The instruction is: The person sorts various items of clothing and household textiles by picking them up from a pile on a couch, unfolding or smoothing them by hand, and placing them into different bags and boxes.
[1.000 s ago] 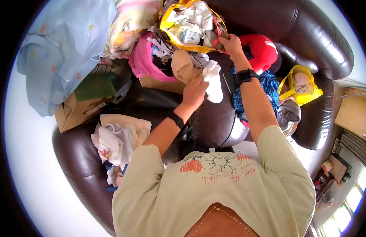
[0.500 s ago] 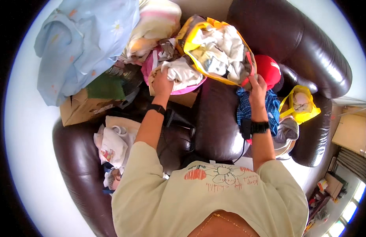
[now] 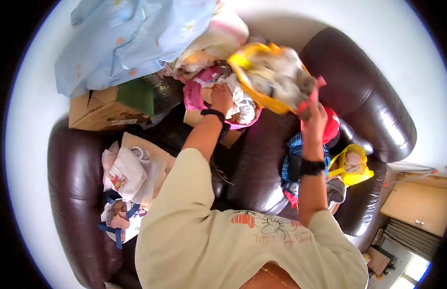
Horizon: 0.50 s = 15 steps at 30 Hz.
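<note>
My right hand (image 3: 314, 115) is closed around the red handle (image 3: 316, 91) of a yellow bag (image 3: 269, 102) and holds that bag raised and tilted. White and grey clothes (image 3: 274, 72) fill it; they are blurred by motion. Beside it, my left hand (image 3: 221, 98) is down at a pink bag (image 3: 196, 96) that holds white cloth (image 3: 242, 103). The fingers of that hand look curled, but their tips are partly hidden, so what they grip cannot be made out. A red cap-like item (image 3: 331, 126) and blue checked cloth (image 3: 295, 151) lie near my right forearm.
Everything rests on a dark brown leather sofa (image 3: 262, 168). A cardboard box (image 3: 95, 111) stands at the left, under light blue floral fabric (image 3: 132, 43). Folded white cloth (image 3: 129, 173) lies on the left seat. A small yellow bag (image 3: 353, 166) sits at the right.
The head view has shifted. My right hand has lifted and tilted the yellow bag by its handle. My left hand has moved over the pink bag's contents.
</note>
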Motion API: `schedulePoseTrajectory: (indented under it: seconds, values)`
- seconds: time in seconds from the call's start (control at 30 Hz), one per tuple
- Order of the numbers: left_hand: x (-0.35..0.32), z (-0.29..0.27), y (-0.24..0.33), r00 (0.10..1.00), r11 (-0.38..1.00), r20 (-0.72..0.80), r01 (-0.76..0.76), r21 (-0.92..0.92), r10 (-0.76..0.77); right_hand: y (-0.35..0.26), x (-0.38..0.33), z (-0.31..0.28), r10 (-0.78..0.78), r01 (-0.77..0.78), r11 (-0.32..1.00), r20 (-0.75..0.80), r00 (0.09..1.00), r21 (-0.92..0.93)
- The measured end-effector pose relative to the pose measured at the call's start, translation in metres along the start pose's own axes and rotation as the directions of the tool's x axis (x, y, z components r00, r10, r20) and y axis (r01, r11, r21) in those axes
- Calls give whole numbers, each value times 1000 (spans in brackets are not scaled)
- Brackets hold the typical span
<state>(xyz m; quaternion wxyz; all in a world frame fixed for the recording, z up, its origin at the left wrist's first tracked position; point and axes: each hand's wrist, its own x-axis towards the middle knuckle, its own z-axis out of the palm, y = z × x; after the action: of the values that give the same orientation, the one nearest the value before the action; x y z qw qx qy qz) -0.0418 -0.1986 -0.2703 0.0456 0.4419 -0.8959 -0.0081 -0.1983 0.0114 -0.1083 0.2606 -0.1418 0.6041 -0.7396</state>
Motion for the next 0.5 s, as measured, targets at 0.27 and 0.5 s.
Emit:
schedulePoseTrajectory:
  seconds: [0.27,0.5]
  values:
    - [-19,-14,-28,990,990,-94,95,-104,-105,-71,-24,-8,-343,339,939,-66,937,-62]
    - [1,-6,28,993,992,-42,-111,63,113,-117,-84,-83,-326,311,945,-328,887,-98]
